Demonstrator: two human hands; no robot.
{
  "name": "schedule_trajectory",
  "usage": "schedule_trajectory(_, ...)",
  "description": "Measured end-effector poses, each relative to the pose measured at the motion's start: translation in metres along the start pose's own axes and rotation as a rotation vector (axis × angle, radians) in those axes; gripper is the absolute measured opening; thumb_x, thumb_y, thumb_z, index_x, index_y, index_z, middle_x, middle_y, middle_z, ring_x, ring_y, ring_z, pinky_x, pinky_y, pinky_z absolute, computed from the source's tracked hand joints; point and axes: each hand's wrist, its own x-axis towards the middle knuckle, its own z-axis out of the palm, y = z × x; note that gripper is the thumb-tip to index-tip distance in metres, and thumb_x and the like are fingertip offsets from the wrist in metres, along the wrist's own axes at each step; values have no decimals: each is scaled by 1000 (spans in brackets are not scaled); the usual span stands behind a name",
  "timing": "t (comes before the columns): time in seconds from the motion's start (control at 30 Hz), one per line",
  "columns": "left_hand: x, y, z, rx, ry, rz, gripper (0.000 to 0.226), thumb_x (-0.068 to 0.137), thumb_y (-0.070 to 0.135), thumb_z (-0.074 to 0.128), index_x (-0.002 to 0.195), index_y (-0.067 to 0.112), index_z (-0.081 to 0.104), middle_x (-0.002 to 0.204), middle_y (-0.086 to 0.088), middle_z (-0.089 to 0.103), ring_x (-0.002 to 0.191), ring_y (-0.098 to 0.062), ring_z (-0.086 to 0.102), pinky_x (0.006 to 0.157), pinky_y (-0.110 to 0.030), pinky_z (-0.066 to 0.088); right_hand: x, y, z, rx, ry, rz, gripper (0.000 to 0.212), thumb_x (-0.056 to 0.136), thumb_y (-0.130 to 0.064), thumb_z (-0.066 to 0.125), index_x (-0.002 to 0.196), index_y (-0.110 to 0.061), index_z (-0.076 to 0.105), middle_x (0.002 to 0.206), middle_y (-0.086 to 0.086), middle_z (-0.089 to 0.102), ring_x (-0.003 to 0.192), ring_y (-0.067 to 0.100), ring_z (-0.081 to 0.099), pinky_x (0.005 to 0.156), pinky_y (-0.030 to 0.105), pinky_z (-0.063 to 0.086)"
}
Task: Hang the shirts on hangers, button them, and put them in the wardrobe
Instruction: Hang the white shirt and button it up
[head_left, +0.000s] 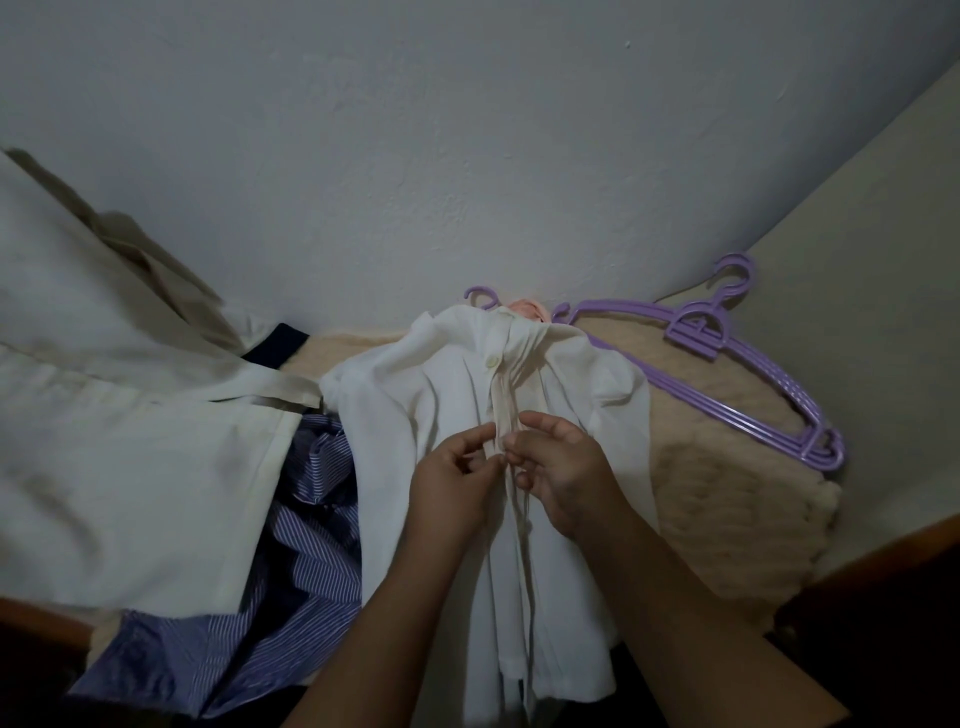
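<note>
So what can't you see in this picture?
- Head view: the button being fastened, covered by the left hand and right hand pinching the white shirt.
- The hanger inside that shirt; only its hook shows.
- The striped shirt, mostly under the white shirt and a cream garment.
- No wardrobe in view.

Two bare hands meet at one white cotton button-up shirt (467, 395): the left hand (447, 483) and the right hand (566, 473). One round white button (489, 360) shows fastened just above the fingertips. Left of the fingers lie one blue-and-white striped shirt (306, 519) and one large cream garment (119, 441). Right of them sits one stack of lilac plastic hangers (727, 374); their exact number cannot be told.
</note>
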Motion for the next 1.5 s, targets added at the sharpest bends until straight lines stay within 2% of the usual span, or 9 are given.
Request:
schedule_trajectory(0.23,0,-2,0,-76,-8,-40,29,86,8,68,104,31,68,79,-7,66,71,-16,55,57,-15,45,-4,3,3,-125,47,-76,21,82,2,66,92,-14,56,76,4,62,64,14,56,54,25,41)
schedule_trajectory(0.47,-6,4,0,-169,-58,-56,31,87,5,67,105,29,65,76,-14,54,71,-20,46,49,-9,39,-2,1,1,-165,32,-27,18,83,1,64,90,-11,54,65,6,54,52,12,47,44,25,35)
schedule_trajectory(0.63,-10,-1,-1,-136,-11,-36,32,86,6,67,114,22,69,72,-5,61,67,-16,51,58,-12,44,-2,-6,-5,-314,242,-162,20,87,2,59,89,-15,48,77,10,60,60,17,58,37,21,44)
schedule_trajectory(0.73,-13,-2,2,-150,-33,-26,35,88,6,66,121,17,65,94,8,71,83,-1,67,82,-18,54,-3,6,-3,-474,243,-302,27,84,1,59,82,-23,46,85,13,62,77,29,66,52,37,56)
schedule_trajectory(0.8,-15,0,4,-215,-49,-33,39,89,1,63,125,14,61,98,12,69,87,8,66,84,-15,52,-5,15,0,-488,214,-341,28,82,1,62,81,-22,46,79,11,59,80,36,66,66,46,58)
schedule_trajectory(0.97,-15,-1,1,-239,-25,-47,43,91,-2,58,131,11,55,98,10,68,89,9,65,95,-22,50,-8,20,-3,-516,178,-405,29,84,2,62,77,-20,45,85,24,61,84,38,64,78,47,55)
schedule_trajectory(1.23,-11,-4,3,-154,8,-1,29,91,4,59,116,20,61,92,12,68,79,14,62,74,-4,47,-11,15,-7,-505,52,-390,27,89,6,53,73,-14,45,71,11,61,64,16,60,63,29,51)
schedule_trajectory(1.4,-11,-10,4,-133,65,-5,16,90,15,64,92,31,65,87,6,72,84,-7,69,77,-25,55,-10,19,-8,-493,33,-390,30,88,9,50,68,-13,48,64,6,56,63,17,56,59,28,49)
schedule_trajectory(1.5,-10,-10,4,-166,53,-3,25,86,4,65,93,28,62,89,-1,71,80,-10,69,73,-24,56,-12,20,-10,-553,-2,-388,33,88,9,46,67,-15,53,64,4,56,62,13,55,60,31,50)
